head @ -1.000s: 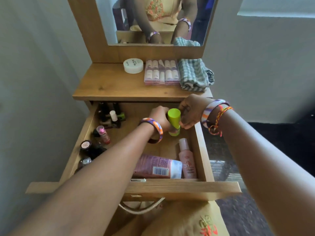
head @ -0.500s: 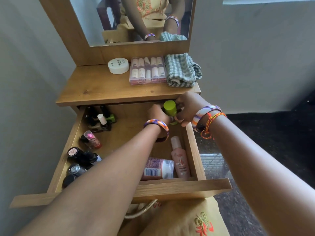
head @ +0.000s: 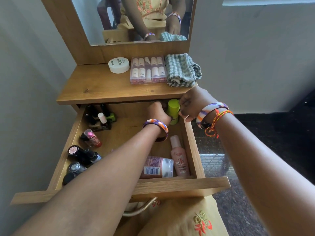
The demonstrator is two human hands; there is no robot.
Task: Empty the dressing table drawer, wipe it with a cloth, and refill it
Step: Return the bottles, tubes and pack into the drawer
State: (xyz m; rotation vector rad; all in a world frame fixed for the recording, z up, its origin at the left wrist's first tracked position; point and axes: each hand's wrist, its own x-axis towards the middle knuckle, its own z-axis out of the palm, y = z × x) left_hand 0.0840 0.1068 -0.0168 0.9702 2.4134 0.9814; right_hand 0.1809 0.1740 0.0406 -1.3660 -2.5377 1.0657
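Open drawer (head: 193, 147) pulled toward me, left hand (head: 159, 113) curled round a lime-green bottle (head: 173, 110) upright at its far right corner, right hand (head: 192, 103) pinching the same bottle, checked cloth (head: 182, 70) folded on the tabletop beyond.

One green bottle (head: 173, 111), two pink bottles (head: 179, 157), one white jar (head: 118, 64), one checked cloth (head: 182, 70), one clear nail case (head: 148, 69).

Drawer (head: 193, 149) stands pulled out below the tabletop (head: 102, 87). On the tabletop, left to right: round tin (head: 118, 65), compartmented case (head: 148, 69), folded cloth (head: 182, 70). In the drawer: small bottles (head: 100, 119) along the left side, two larger bottles (head: 170, 162) front right, capped container (head: 173, 111) back right, between both hands.
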